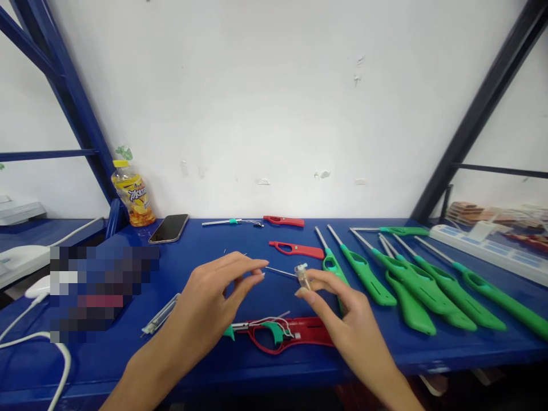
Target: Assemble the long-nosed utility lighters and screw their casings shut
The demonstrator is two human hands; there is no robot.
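Pinching clear part [303,278] between thumb and finger of right hand [345,302], upper end likely left free for access. Left hand [212,285]: thumb and fingertip close together beside thin rod [280,272]; whether gripping it, cannot tell. Red case [314,329]: open side up, below and between hands, presumably for reach to its inside. Green lighters [368,279]: spread at right, likely clear of handwork. Surface: blue tabletop [98,365]; phone [169,229] and bottle [136,200] at back left. Room: white, scuffed wall [257,103].

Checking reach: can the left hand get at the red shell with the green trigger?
Probably yes: the red shell lies close to the left hand, green trigger exposed; the right hand hides its right end.
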